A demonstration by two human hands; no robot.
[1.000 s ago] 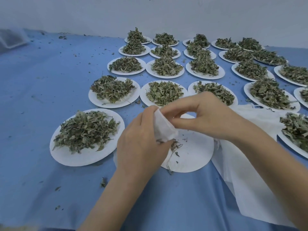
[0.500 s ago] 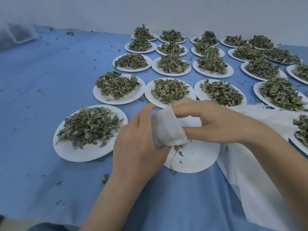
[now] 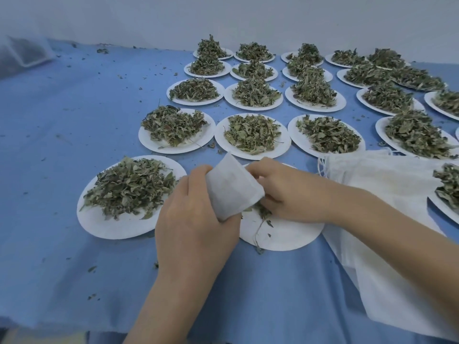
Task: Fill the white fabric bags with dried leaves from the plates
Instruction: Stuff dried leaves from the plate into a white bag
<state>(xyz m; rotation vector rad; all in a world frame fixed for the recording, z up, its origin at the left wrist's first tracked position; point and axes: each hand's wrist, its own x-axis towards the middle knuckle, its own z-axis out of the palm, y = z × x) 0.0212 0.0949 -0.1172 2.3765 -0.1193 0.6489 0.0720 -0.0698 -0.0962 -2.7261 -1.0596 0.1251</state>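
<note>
Dried leaves (image 3: 259,213) are nearly gone from the near paper plate (image 3: 293,234), over which the left hand (image 3: 193,219) grips a small white fabric bag (image 3: 232,188) while the right hand (image 3: 278,192) pinches its edge, probably to hold it open.

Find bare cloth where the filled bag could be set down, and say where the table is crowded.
Free: the blue cloth left of the plate columns, littered only with crumbs, and the strip nearest the person, below the nearly empty plate. Crowded: the rows of heaped plates and the white fabric at right.
</note>
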